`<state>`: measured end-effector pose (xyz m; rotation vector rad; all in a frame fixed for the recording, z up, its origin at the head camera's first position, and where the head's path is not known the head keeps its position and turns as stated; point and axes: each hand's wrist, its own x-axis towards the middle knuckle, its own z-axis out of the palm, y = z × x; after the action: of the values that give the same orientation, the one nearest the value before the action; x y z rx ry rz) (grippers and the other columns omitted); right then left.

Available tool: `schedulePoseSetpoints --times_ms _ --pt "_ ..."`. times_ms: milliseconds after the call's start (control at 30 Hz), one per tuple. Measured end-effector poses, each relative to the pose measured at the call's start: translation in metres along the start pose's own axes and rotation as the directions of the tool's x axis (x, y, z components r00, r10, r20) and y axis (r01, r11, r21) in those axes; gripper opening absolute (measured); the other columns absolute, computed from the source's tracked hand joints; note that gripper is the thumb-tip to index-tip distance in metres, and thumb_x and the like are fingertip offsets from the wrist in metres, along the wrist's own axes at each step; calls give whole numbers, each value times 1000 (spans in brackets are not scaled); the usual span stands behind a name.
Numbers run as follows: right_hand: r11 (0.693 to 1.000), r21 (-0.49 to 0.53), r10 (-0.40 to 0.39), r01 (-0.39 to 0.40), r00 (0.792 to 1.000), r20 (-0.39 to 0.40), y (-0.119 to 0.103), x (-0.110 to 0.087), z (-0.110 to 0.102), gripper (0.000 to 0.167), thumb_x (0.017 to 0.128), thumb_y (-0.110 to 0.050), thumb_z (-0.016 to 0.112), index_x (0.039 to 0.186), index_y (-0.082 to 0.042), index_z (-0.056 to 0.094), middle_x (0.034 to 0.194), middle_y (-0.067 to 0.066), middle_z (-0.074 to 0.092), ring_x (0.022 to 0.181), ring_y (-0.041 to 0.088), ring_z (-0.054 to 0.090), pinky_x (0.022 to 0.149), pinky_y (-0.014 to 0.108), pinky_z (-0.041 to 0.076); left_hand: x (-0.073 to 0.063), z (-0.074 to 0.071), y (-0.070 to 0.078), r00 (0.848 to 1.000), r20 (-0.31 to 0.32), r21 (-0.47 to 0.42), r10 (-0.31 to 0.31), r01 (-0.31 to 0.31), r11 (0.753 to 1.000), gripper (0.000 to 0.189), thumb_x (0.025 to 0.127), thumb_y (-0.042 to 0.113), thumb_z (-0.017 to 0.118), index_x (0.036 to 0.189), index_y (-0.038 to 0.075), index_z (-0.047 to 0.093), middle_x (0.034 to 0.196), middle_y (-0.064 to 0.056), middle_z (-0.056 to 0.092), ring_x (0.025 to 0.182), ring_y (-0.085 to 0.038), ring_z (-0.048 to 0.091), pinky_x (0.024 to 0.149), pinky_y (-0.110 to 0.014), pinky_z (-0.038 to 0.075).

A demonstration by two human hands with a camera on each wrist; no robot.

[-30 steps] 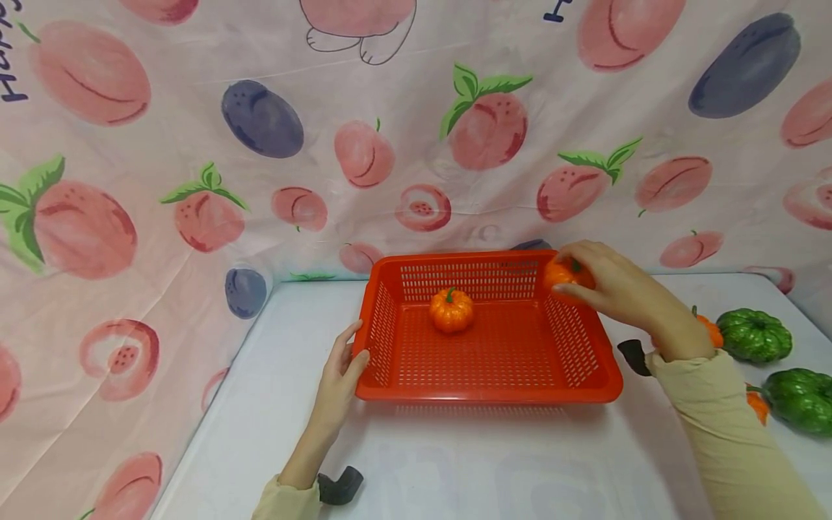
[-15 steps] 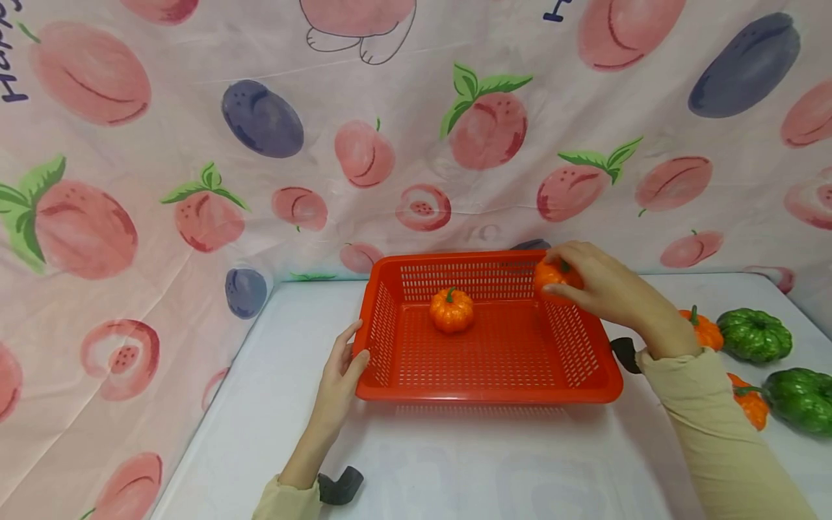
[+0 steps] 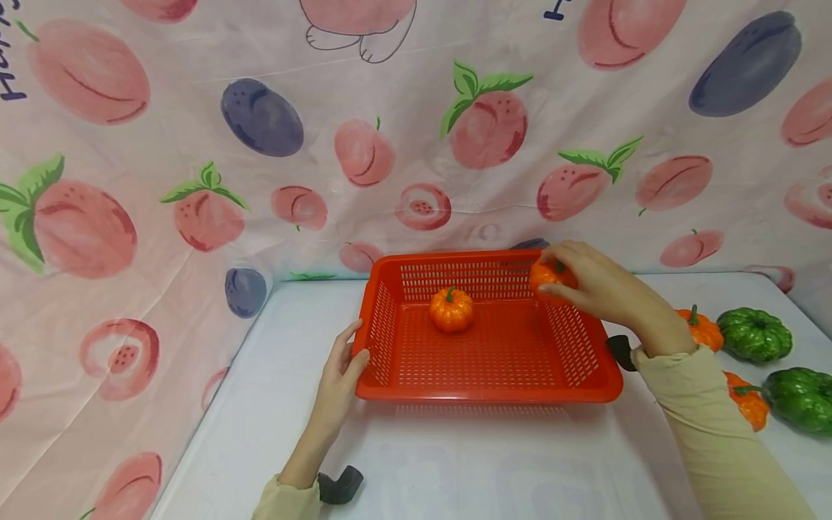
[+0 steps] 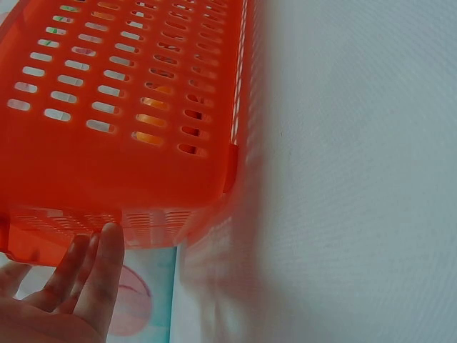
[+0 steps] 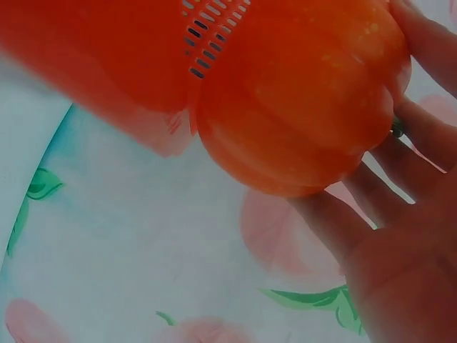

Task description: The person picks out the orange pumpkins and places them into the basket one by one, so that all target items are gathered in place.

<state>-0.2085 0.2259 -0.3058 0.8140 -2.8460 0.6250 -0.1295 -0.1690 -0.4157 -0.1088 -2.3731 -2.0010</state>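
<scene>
One white surface [image 3: 494,462] lies before us, with a pale pink fruit-printed cloth [image 3: 273,43] behind. On it we read a navy capital H [image 3: 554,14] near the top; other lettering at left is cut off. We see the right hand [image 3: 591,285] pinching an orange pumpkin [image 3: 548,280] at the red basket's [image 3: 487,396] far right corner; the left hand [image 3: 339,370], fingers extended, touches its left end.
</scene>
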Motion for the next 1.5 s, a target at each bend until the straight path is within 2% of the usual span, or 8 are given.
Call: schedulePoseSetpoints --times_ms 300,633,867,1233,1500 --pt "1000 4 -20 20 1000 14 -3 4 1 40 90 -25 74 118 -1 59 117 18 60 113 34 51 99 54 43 0 0 0 1000 -2 3 -3 3 1000 52 104 18 52 153 22 35 137 -19 53 119 -33 56 92 -24 51" --pt "999 -5 -47 47 999 1 -10 12 6 34 87 -19 77 113 -4 61 108 11 62 103 28 54 92 48 47 1 0 0 1000 4 -10 7 -7 1000 53 104 19 52 153 21 34 138 -19 53 119 -34 57 91 -24 51" --pt "998 11 -58 58 998 26 -12 16 11 35 89 -21 75 115 -2 61 111 12 62 106 29 55 96 51 46 1 0 0 1000 10 -18 11 -10 1000 53 104 19 52 153 21 34 139 -19 52 119 -34 56 91 -22 51" --pt "996 6 -88 87 996 30 -13 25 23 35 88 -20 76 114 0 62 112 13 64 107 31 55 96 50 44 0 -2 0 1000 7 -7 7 -7 1000 53 104 20 52 153 21 34 140 -18 52 120 -34 56 94 -30 53" --pt "998 33 -52 49 994 92 -14 28 31 36 89 -23 75 115 -2 62 115 13 63 114 32 53 99 51 44 -1 -1 1 1000 8 -7 1 -1 1000 53 104 20 52 153 21 34 141 -18 52 120 -34 56 92 -25 51"
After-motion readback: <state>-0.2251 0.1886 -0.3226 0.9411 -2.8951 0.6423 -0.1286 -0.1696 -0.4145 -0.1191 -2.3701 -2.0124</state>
